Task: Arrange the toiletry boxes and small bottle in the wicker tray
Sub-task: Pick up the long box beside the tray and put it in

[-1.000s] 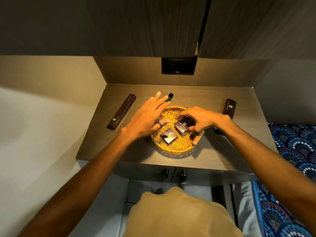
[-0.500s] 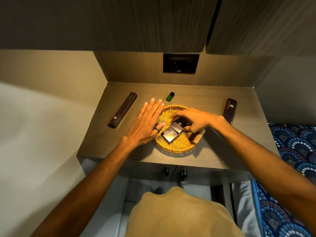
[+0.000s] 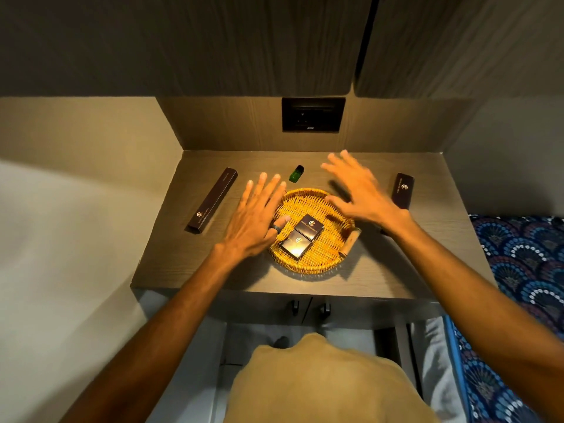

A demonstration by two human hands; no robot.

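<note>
A round yellow wicker tray [image 3: 323,257] sits mid-table with two small dark boxes [image 3: 302,235] lying side by side in it. My left hand [image 3: 254,213] rests flat on the tray's left rim, fingers spread, a dark ring on the thumb. My right hand [image 3: 358,192] hovers blurred over the tray's far right rim, fingers apart and empty. A small green bottle [image 3: 296,173] lies on the table just behind the tray. A long dark box [image 3: 213,200] lies to the left, and a shorter dark box [image 3: 403,190] to the right.
The wooden table [image 3: 396,270] sits in a niche with walls on three sides and a dark socket panel [image 3: 312,114] at the back. A brown cylindrical item [image 3: 350,244] leans at the tray's right rim. A patterned blue bed cover [image 3: 525,270] lies on the right.
My right hand has let go of the small box in the tray and lifted away toward the back right, fingers spread. The two small boxes now lie together. The left hand stays.
</note>
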